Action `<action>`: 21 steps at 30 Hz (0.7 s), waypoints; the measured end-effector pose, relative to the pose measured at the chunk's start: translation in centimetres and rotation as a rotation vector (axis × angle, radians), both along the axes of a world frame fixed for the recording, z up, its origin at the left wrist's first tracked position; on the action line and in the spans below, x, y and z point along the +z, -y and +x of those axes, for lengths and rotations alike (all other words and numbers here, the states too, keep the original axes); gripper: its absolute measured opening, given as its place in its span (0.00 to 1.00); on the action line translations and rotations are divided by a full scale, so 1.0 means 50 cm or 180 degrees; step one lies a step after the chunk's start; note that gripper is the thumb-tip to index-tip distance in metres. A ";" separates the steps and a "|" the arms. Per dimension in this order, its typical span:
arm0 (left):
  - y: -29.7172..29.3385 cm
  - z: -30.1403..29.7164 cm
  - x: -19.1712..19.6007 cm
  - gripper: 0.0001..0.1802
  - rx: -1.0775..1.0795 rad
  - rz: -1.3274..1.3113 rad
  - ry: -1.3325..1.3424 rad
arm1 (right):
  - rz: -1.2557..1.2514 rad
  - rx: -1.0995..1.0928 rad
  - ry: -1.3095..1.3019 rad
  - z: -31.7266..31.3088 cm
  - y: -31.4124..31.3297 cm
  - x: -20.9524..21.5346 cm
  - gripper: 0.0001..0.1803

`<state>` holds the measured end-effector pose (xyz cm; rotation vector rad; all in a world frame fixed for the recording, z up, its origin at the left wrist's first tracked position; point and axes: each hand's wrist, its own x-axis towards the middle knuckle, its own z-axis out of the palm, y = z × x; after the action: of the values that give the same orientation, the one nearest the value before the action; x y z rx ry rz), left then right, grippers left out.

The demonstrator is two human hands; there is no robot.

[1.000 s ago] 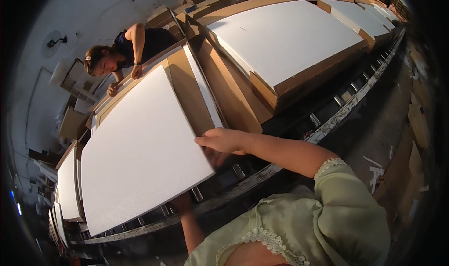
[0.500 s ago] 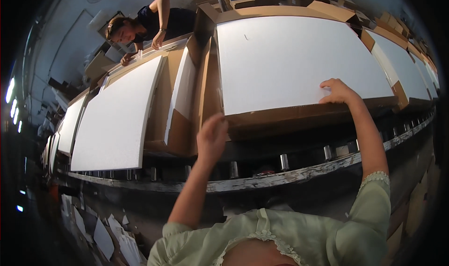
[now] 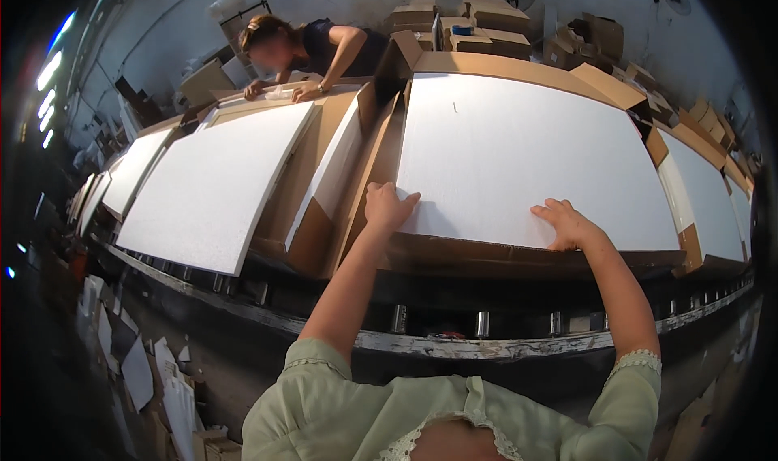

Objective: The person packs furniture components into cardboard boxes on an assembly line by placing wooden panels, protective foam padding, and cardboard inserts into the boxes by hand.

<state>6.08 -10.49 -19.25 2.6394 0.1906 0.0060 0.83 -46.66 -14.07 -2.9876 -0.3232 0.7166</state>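
Note:
In front of me a large white panel (image 3: 527, 145) lies flat in an open cardboard box (image 3: 478, 254). My left hand (image 3: 391, 207) rests at the panel's near left corner, fingers spread, thumb out over the white surface. At the near edge, right of the middle, my right hand (image 3: 567, 224) lies with fingers apart and its fingertips on the panel. Neither hand is closed round anything. To the left, a second white panel (image 3: 215, 181) lies tilted across another open box (image 3: 304, 238).
The boxes sit on a roller conveyor with a worn front rail (image 3: 486, 347). Further boxed panels (image 3: 701, 185) continue at both ends. A co-worker (image 3: 340, 52) leans over the left box from the far side. Stacked cartons (image 3: 494, 23) stand behind; white scraps (image 3: 178, 396) lie low at left.
My left hand has moved from the box's near left corner onto the panel, and its fingers have spread. My right hand stays at the near edge. The co-worker's hands have come lower.

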 end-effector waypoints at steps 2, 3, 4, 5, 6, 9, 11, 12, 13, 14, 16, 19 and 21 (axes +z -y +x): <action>-0.021 0.014 -0.006 0.32 0.0045 -0.0482 -0.0303 | 0.0094 0.0049 0.0194 -0.015 0.000 -0.001 0.52; -0.025 0.020 -0.008 0.31 -0.0034 -0.0497 -0.0222 | 0.0232 0.0245 0.0465 -0.013 0.007 -0.006 0.48; -0.030 0.014 -0.019 0.31 -0.0015 -0.0550 -0.0223 | 0.0376 0.0443 0.0728 -0.018 0.013 -0.010 0.45; -0.040 0.012 -0.033 0.29 0.0001 -0.0616 0.0073 | 0.0329 0.0497 0.0736 -0.028 0.007 -0.003 0.45; -0.053 0.011 -0.049 0.27 0.0053 -0.0674 0.0372 | 0.0597 0.0658 0.0997 -0.041 0.000 0.001 0.39; -0.091 0.038 -0.035 0.21 -0.0057 -0.1627 0.0231 | 0.1185 0.1035 0.1489 -0.047 -0.004 0.006 0.30; -0.088 0.026 0.027 0.21 0.0268 -0.2761 -0.0192 | 0.1873 0.1330 0.2073 -0.065 -0.010 0.015 0.22; -0.049 -0.007 0.107 0.25 0.0625 -0.2743 -0.0252 | 0.1785 0.1380 0.2401 -0.072 -0.012 0.033 0.21; -0.088 0.008 0.088 0.31 0.0519 -0.2933 -0.0221 | 0.1818 0.1532 0.2630 -0.074 -0.025 0.050 0.20; -0.064 -0.007 0.129 0.30 0.0564 -0.3025 0.0019 | 0.1788 0.1573 0.2876 -0.075 -0.012 0.061 0.19; -0.095 0.020 0.137 0.32 0.0434 -0.3327 0.0083 | 0.1632 0.1793 0.3100 -0.062 0.003 0.079 0.20; -0.141 0.074 0.139 0.19 0.0204 -0.3947 -0.0219 | 0.1238 0.1738 0.3448 -0.043 0.042 0.099 0.26; -0.123 0.073 0.180 0.18 0.0489 -0.4057 0.0001 | 0.0902 0.1547 0.3279 -0.062 0.070 0.118 0.30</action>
<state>9.74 -4.34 -10.25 1.3526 0.2742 -0.0478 -2.28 -50.18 -8.15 -2.7160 -1.0751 -0.8688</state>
